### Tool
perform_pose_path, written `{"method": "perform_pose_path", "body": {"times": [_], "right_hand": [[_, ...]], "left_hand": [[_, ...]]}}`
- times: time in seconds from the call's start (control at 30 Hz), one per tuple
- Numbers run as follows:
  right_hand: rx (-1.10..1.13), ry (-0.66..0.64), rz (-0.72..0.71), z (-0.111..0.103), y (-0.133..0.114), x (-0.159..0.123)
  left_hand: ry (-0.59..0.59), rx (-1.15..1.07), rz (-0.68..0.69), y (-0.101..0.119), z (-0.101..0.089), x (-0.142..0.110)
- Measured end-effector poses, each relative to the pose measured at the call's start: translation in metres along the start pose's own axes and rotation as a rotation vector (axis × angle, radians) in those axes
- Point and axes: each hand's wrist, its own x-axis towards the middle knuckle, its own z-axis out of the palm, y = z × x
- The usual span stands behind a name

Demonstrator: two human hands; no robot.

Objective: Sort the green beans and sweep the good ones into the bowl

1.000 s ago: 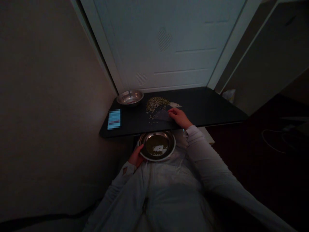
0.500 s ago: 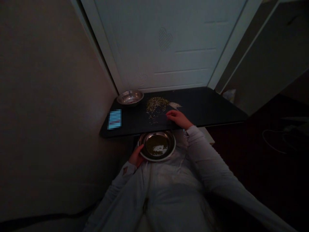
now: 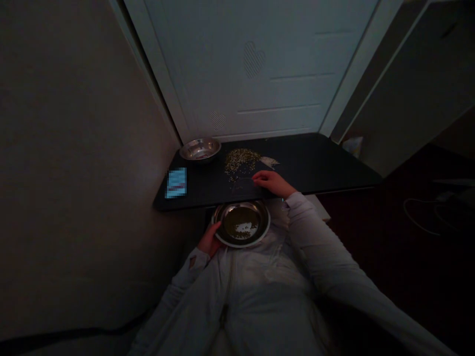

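Observation:
My left hand (image 3: 210, 241) is closed on the rim of a metal bowl (image 3: 265, 223), held just below the table's near edge. Small green beans (image 3: 241, 217), which look like mung beans, cover much of the bowl's bottom. Over the table, my right hand (image 3: 273, 183) pinches a thin clear plastic piece (image 3: 243, 184) whose faint outline reaches left; its full shape is hard to make out. Beyond it lies a spread pile of mixed green and pale grains (image 3: 241, 159). A smaller heap of white grains (image 3: 269, 161) sits to the pile's right.
A second metal bowl (image 3: 200, 150) stands at the back left of the dark table (image 3: 315, 163). In front of it lies a blurred blue rectangle (image 3: 175, 183). A white door (image 3: 282, 94) rises behind the table, with a wall (image 3: 92, 163) close on the left.
My right hand has shifted slightly left and nearer to me with the clear plastic piece, over the loose grains close to the table's edge. The left hand and its bowl have stayed put.

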Motion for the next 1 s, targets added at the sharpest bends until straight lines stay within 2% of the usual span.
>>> {"method": "perform_pose_path", "body": {"times": [0.37,0.57,0.67,0.83,1.0], "right_hand": [[-0.007,-0.062,0.030,-0.0001,0.0032,0.0007],[0.004,-0.061,0.037,-0.0012,0.0006,0.0001],[0.040,-0.015,0.053,-0.0025,-0.0032,-0.0015],[0.077,0.131,0.066,-0.0054,-0.0052,-0.0026],[0.052,0.156,0.074,-0.0055,-0.0041,-0.0012]], "left_hand": [[-0.020,-0.021,0.018,-0.0004,-0.0013,0.0001],[0.025,0.010,0.014,-0.0003,-0.0022,0.0008],[0.039,0.024,-0.008,0.0004,-0.0007,0.0001],[-0.040,-0.006,0.005,0.0013,0.0001,0.0000],[-0.009,0.021,-0.007,0.0019,0.0019,-0.0018]]}}
